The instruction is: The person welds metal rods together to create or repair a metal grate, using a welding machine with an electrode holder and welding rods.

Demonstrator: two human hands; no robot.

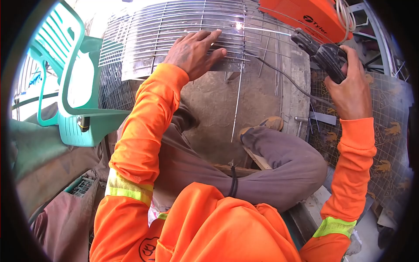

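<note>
My left hand (194, 52) lies on a grid of thin metal rods (148, 26), its fingers spread and the palm down over the bars. A flat shiny metal sheet (131, 70) shows beneath the rods. In my right hand (351, 87) is a black electrode holder (325, 56), with my fingers wrapped round its handle. From its jaws a thin welding rod (268, 30) reaches left to the grid. A bright spark (238, 26) glows where the rod's tip meets the bars, just right of my left fingertips.
A green plastic chair (72, 105) stands at the left. An orange machine box (305, 15) sits at the top right with a coiled cable (344, 19). A hammer (323, 118) lies right of the concrete. A dark cable (288, 78) crosses below the welding rod.
</note>
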